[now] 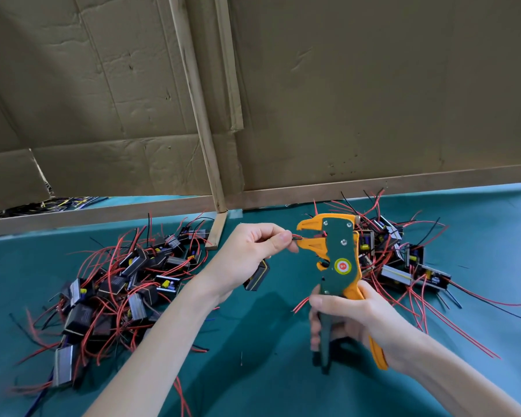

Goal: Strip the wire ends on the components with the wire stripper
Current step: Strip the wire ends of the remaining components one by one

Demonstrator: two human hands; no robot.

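Note:
An orange and dark green wire stripper (339, 260) stands upright over the teal table, its jaws pointing left. My right hand (352, 314) grips its two handles. My left hand (253, 254) pinches a red wire (297, 236) between thumb and forefinger, and the wire's end sits in the stripper's jaws. A small black box component (257, 278) hangs below my left hand, partly hidden by the palm.
A pile of black components with red and black wires (124, 284) lies at the left. A second pile (403, 260) lies behind the stripper at the right. Cardboard panels on a wooden frame (211, 139) stand along the back of the teal table (268, 371).

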